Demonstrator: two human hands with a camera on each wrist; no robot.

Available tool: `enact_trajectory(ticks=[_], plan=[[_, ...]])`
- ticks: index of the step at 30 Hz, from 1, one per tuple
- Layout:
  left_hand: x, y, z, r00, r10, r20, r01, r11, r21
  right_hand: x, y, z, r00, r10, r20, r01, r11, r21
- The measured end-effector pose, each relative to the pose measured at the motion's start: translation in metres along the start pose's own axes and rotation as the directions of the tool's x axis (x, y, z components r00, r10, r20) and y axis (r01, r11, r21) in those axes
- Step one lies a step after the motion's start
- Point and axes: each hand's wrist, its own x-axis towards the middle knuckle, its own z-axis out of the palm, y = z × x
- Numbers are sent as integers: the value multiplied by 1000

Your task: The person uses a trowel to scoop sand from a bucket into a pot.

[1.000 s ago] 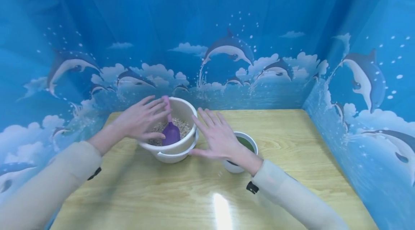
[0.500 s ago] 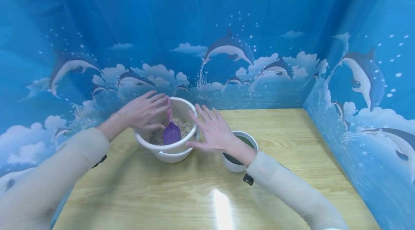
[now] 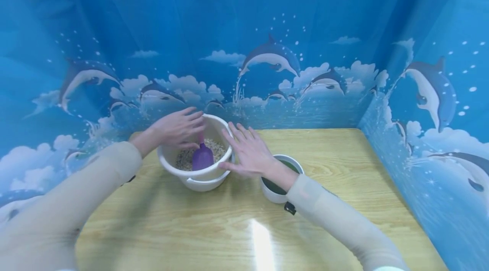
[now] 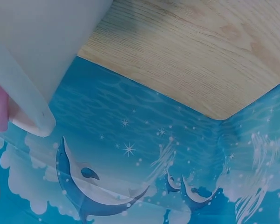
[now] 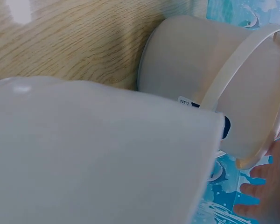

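A white bucket [image 3: 214,173] stands toward the back left of the table, with coarse tan grains [image 3: 215,148] inside. In it leans a scoop with a purple blade [image 3: 203,157] and a pink handle [image 4: 1,106]. My left hand [image 3: 177,129] is over the bucket's left rim, fingers extended across the handle's upper end, which they hide in the head view; whether they touch it I cannot tell. Beside the bucket's right rim my right hand [image 3: 250,152] is spread with straight fingers. In the right wrist view its fingertips [image 5: 259,189] are close to the rim.
Under my right forearm stands a white bowl [image 3: 272,196] with something dark green inside. The wooden table [image 3: 344,169] is enclosed by blue dolphin-printed sheets [image 3: 321,105] at the back and sides. A pale surface fills much of the right wrist view.
My left hand has moved right and slightly up, over the scoop handle, covering its top. The right hand has shifted slightly left toward the bucket rim. Bucket and bowl have stayed put.
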Motion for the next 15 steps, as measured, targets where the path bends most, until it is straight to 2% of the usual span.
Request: enact_trajectory(ticks=[8, 15], plan=[[11, 0, 8, 994, 112, 6, -112, 993, 37, 4, -1, 3, 1000, -4, 1, 4, 1000, -19], [14, 1, 15, 989, 139, 56, -144, 984, 101, 5, -2, 3, 1000, -11, 6, 11, 998, -58]])
